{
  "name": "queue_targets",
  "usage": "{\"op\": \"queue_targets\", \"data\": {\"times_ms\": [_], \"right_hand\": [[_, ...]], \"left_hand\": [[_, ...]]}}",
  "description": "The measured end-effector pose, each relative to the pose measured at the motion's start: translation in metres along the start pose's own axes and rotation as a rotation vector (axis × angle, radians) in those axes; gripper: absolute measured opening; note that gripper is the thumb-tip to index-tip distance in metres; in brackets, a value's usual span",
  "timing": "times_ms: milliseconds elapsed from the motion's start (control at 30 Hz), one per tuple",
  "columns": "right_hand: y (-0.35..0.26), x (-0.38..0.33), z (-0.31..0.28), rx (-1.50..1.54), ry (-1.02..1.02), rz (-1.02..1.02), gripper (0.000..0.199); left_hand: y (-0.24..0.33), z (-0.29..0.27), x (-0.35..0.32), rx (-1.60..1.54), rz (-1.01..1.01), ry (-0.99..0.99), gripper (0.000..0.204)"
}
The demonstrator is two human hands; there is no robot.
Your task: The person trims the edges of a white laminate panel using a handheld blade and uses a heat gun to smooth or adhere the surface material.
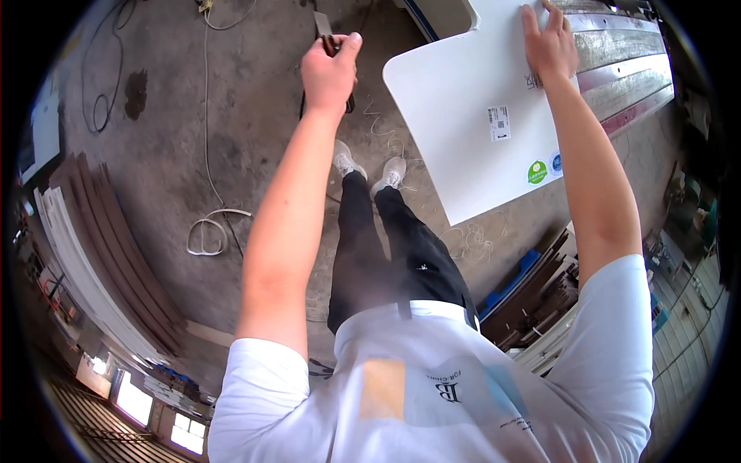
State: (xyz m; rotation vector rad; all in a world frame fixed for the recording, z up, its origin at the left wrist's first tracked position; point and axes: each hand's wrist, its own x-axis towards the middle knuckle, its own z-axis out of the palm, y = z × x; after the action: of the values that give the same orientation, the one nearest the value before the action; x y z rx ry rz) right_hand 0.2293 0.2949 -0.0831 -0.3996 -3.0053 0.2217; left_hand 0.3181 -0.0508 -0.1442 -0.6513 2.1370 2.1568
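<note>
My left hand is closed around a scraper, its flat metal blade pointing away from me and a bit of brown handle showing by the thumb. Dark parts show on both sides of the wrist; I cannot tell whether they belong to the scraper or lie beyond it. My right hand rests with fingers stretched on a large white panel. This panel has rounded corners, a cut-out at its far edge, a white label and round green and blue stickers.
Metal-faced boards lie at the far right beneath or beside the panel. Long brown and white strips are stacked at left. A pale cable and a looped white strap cross the concrete floor. Thin string lies near my feet.
</note>
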Motion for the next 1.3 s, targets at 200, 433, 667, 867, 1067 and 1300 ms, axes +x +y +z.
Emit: {"op": "queue_targets", "data": {"times_ms": [200, 433, 667, 867, 1067, 1300], "right_hand": [[0.002, 0.004, -0.021, -0.012, -0.050, 0.053, 0.060], [-0.007, 0.018, -0.021, 0.022, -0.099, 0.060, 0.070], [0.009, -0.008, 0.012, 0.059, 0.025, -0.001, 0.055], [0.003, 0.007, 0.003, 0.107, 0.054, -0.041, 0.057], [0.000, 0.039, 0.006, 0.105, 0.034, -0.042, 0.064], [0.050, 0.019, 0.013, -0.043, 0.005, -0.260, 0.072]], "left_hand": [[0.006, 0.031, -0.076, -0.015, -0.187, -0.155, 0.038], [-0.009, 0.034, -0.190, 0.127, -0.270, -0.178, 0.035], [-0.046, 0.046, -0.234, 0.129, -0.236, -0.204, 0.041], [-0.015, 0.045, -0.218, 0.198, -0.336, -0.278, 0.049], [-0.004, 0.066, -0.197, 0.052, -0.316, -0.193, 0.039], [-0.043, 0.068, -0.175, -0.056, -0.289, -0.233, 0.036]]}}
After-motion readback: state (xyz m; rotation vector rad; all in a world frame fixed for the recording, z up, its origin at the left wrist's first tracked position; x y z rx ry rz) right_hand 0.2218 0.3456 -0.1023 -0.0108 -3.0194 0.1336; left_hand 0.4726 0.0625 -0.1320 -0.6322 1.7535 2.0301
